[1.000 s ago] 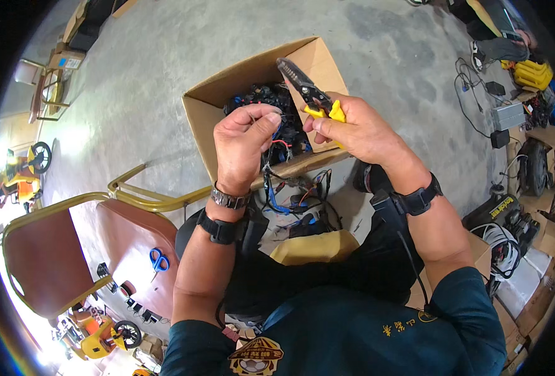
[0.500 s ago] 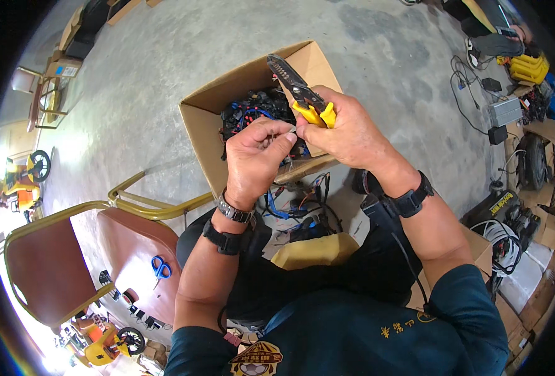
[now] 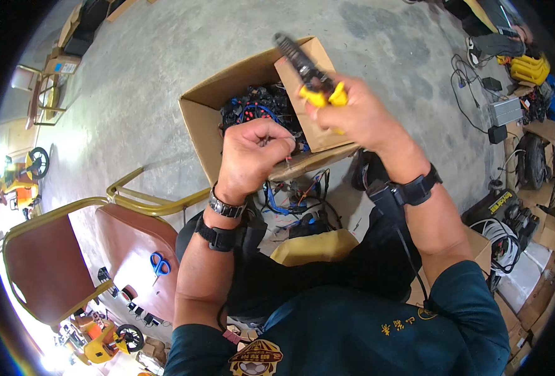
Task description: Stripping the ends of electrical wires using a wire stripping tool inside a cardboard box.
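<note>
My right hand (image 3: 362,116) is closed around the yellow handles of a pair of wire strippers (image 3: 303,62). Their dark jaws point up and to the left, blurred by motion, over the right part of an open cardboard box (image 3: 203,130). Over the near side of that box, my left hand (image 3: 247,150) is closed in a pinch. A thin wire (image 3: 288,161) shows just below its thumb; the rest is hidden by the fingers. Inside the box lies a heap of dark, blue and red-tipped wiring (image 3: 258,106). The two hands are apart.
Below the box, loose cables (image 3: 302,203) hang near a yellow pad (image 3: 315,248) between my legs. Blue scissors (image 3: 159,264) rest on a brown chair seat (image 3: 130,250) at left. Along the right side are a grey metal box (image 3: 506,111), a coiled white cable (image 3: 500,241) and cardboard.
My right hand has moved up and to the right with the wire strippers, away from my left hand. The left hand stays in nearly the same place, still pinched.
</note>
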The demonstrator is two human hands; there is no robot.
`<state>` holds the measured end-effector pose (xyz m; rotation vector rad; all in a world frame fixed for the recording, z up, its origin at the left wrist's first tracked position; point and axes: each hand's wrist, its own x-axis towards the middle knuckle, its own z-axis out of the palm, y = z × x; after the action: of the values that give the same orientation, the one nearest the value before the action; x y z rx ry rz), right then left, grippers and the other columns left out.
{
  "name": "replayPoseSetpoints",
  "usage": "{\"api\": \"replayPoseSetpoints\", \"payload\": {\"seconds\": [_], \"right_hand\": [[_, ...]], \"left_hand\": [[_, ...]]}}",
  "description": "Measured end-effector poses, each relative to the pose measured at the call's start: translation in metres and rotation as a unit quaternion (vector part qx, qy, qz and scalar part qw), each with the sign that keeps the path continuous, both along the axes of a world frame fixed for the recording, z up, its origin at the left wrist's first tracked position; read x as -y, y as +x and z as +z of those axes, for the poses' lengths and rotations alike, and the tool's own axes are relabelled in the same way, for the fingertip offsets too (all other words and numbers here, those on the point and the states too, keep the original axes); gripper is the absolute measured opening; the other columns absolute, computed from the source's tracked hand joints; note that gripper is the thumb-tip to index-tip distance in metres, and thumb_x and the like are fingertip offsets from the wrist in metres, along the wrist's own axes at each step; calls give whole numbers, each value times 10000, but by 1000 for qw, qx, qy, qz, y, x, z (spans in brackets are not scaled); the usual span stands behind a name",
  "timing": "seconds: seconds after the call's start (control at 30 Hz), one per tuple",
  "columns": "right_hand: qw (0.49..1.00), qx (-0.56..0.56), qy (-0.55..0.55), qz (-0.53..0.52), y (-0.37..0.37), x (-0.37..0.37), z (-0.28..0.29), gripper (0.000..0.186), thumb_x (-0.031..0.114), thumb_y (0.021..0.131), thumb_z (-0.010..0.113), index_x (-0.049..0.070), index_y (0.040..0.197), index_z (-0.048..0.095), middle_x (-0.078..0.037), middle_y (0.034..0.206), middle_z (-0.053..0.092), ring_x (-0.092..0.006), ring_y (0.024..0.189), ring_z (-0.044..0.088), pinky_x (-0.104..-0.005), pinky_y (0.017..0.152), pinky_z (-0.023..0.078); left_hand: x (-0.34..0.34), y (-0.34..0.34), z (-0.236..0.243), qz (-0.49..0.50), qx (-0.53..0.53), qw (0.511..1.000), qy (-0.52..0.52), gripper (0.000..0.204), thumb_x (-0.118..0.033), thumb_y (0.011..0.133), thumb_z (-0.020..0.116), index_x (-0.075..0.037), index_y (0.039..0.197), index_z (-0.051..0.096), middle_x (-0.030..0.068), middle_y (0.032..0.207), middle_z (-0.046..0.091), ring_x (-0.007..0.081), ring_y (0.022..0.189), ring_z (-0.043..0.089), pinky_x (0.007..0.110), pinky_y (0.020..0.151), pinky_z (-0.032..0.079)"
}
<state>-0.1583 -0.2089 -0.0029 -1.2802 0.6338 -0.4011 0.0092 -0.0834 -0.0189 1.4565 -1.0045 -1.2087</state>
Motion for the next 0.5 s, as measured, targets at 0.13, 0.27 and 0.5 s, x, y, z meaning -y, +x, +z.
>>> {"api": "replayPoseSetpoints", "payload": {"seconds": [0.13, 0.27, 0.5], "right_hand": [[998, -54, -10, -38, -6, 13, -2, 211, 139, 857, 630, 29, 1036, 608, 18, 780, 561, -66, 692, 513, -241, 645, 443], [962, -197, -176, 63, -4, 0, -11, 256, 203, 879, 642, 22, 1052, 590, -10, 790, 579, -111, 726, 501, -275, 702, 435], [940, -219, -207, 160, -3, -12, -17, 325, 178, 940, 554, -10, 1205, 538, -101, 908, 637, -170, 832, 569, -313, 779, 463]], "left_hand": [[-1, 7, -11, 110, -140, 983, 41, 25, 0, 816, 651, 8, 830, 669, 3, 694, 619, 40, 579, 515, 182, 517, 392], [5, 9, -10, 165, -227, 959, 27, 42, 11, 823, 645, 28, 861, 651, 18, 670, 591, 41, 509, 439, 180, 431, 293], [7, 11, -18, 196, -270, 943, -4, 58, 3, 842, 646, 29, 892, 640, 42, 699, 604, 49, 503, 441, 186, 429, 299]]}}
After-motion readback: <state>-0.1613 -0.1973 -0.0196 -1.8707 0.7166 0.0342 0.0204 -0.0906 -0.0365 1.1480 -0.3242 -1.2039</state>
